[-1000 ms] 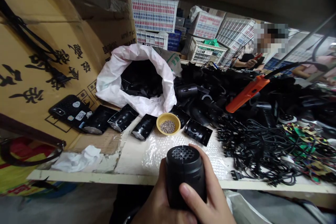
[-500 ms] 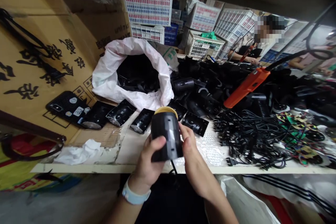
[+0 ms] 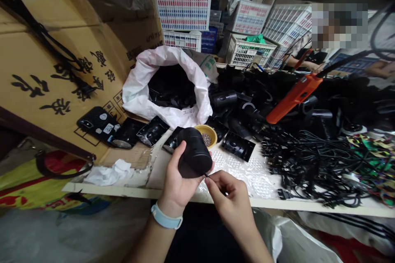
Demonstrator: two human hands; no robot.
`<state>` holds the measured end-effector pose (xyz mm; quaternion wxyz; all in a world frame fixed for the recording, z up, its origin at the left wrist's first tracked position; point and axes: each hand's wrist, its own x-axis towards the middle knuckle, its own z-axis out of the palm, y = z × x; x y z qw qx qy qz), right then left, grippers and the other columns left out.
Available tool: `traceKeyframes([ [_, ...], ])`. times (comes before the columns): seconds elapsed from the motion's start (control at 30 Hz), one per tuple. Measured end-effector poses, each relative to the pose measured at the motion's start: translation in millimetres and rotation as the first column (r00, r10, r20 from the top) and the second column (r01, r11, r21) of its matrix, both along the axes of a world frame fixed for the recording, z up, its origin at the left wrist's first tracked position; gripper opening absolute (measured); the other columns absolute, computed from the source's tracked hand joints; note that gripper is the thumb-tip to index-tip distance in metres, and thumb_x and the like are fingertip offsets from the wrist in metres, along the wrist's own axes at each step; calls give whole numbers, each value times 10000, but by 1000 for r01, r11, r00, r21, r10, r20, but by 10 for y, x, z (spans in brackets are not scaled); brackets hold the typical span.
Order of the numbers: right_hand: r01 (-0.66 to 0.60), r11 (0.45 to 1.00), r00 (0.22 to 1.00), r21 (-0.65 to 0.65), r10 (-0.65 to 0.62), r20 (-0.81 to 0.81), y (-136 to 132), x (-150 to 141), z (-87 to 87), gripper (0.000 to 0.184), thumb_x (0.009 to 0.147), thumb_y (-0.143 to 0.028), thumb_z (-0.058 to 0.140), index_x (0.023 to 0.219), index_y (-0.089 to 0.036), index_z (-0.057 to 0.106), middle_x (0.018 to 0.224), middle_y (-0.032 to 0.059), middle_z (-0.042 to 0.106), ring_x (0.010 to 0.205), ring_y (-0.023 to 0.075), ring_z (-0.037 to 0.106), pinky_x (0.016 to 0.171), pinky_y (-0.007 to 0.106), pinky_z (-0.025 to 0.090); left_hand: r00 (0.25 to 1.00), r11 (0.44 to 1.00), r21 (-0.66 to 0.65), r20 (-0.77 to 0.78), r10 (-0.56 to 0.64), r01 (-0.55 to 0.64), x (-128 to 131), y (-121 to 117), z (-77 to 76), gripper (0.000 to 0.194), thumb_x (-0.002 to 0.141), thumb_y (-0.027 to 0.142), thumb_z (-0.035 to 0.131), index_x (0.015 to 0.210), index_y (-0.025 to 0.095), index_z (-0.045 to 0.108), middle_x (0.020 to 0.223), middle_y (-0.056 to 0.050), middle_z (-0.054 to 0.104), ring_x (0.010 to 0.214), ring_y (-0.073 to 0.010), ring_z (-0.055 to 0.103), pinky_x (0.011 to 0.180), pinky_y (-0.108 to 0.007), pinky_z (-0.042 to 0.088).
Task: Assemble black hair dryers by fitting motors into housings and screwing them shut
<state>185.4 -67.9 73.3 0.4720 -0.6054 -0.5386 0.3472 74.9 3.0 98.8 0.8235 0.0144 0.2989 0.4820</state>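
My left hand (image 3: 180,183) is wrapped round a black cylindrical housing (image 3: 194,152), tilted with its closed round end toward me. At the lower edge of that end, my right hand (image 3: 228,193) pinches a short dark cord (image 3: 207,174) between thumb and forefinger; most of the cord is hidden by the fingers. Just behind the housing stands a yellow bowl (image 3: 215,130) of small metal screws (image 3: 206,139). Black half-shell housings lie around it, one (image 3: 238,146) to the right and another (image 3: 153,130) to the left.
A white sack (image 3: 132,92) of black parts stands behind. An orange electric screwdriver (image 3: 293,98) hangs at right, above piled black power cords (image 3: 311,168). A phone (image 3: 97,123) leans by the cardboard (image 3: 61,74) at left. A co-worker (image 3: 308,59) sits across.
The housing has tipped over so its closed end faces me. My right hand has left its side and now grips the cord at its bottom. The bowl's screws have come into view.
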Motion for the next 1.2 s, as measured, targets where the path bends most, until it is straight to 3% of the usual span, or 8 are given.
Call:
traceKeyframes([
  [0.23, -28, 986, 951, 163, -24, 308, -98, -50, 20, 266, 935, -272, 469, 714, -166, 573, 559, -16, 543, 465, 100, 479, 480, 221, 304, 1000, 1000, 15, -11, -25, 25, 34, -8, 4, 319, 875, 334, 572, 1049, 86, 671, 915, -142, 707, 784, -246, 674, 620, -352, 573],
  [0.4, -288, 958, 913, 2, 274, 303, -213, 311, 309, 210, 917, -373, 618, 788, -208, 633, 711, 7, 677, 637, 156, 634, 589, 228, 431, 994, 974, 203, -69, -83, 95, -27, -238, -83, 369, 750, 363, 695, 1010, 100, 702, 947, -133, 715, 819, -260, 672, 653, -353, 571],
  [0.53, -141, 920, 980, 365, 78, 183, -180, 596, 620, 474, 749, -642, 710, 997, -245, 635, 1057, 69, 672, 1005, 233, 642, 863, 292, 494, 948, 794, 520, -126, -292, 314, -51, -506, -35, 493, 629, 314, 820, 1083, 182, 684, 913, -72, 706, 793, -232, 660, 665, -299, 535],
  [0.6, -238, 877, 956, 417, 134, 263, -89, 611, 729, 767, 590, -688, 794, 1185, -244, 599, 1268, 104, 602, 1183, 284, 574, 1008, 335, 447, 917, 694, 614, -139, -374, 376, -42, -571, 53, 601, 603, 282, 844, 1169, 227, 649, 987, -56, 695, 894, -256, 653, 796, -341, 529],
  [0.7, -459, 829, 875, 320, 361, 322, 47, 530, 805, 754, 540, -626, 865, 1137, -224, 642, 1097, 62, 702, 1004, 239, 675, 920, 279, 496, 896, 605, 687, -161, -415, 404, -31, -588, 144, 694, 610, 281, 838, 1257, 226, 591, 1190, -83, 630, 1117, -323, 580, 1008, -431, 437],
  [0.83, -451, 812, 888, 370, 369, 274, 70, 417, 789, 480, 713, -591, 777, 961, -195, 672, 934, 54, 737, 828, 201, 705, 735, 253, 523, 859, 529, 707, -229, -458, 470, -54, -569, 84, 773, 613, 271, 851, 1303, 196, 510, 1288, -125, 553, 1224, -369, 503, 1030, -495, 405],
  [1.03, -418, 815, 892, 402, 285, 350, -5, 395, 777, 336, 846, -518, 656, 900, -186, 657, 856, 67, 714, 767, 195, 676, 653, 263, 505, 799, 510, 655, -257, -544, 558, -124, -506, 107, 799, 573, 174, 863, 1291, 195, 515, 1230, -81, 585, 1212, -352, 522, 1019, -485, 428],
  [1.2, -572, 772, 770, 279, 388, 506, 128, 464, 812, 366, 869, -548, 620, 859, -183, 645, 831, 71, 664, 732, 178, 617, 656, 277, 507, 801, 505, 634, -359, -480, 586, -151, -472, 270, 659, 657, 64, 759, 1272, 220, 581, 1224, -45, 622, 1209, -303, 547, 1012, -392, 448],
])
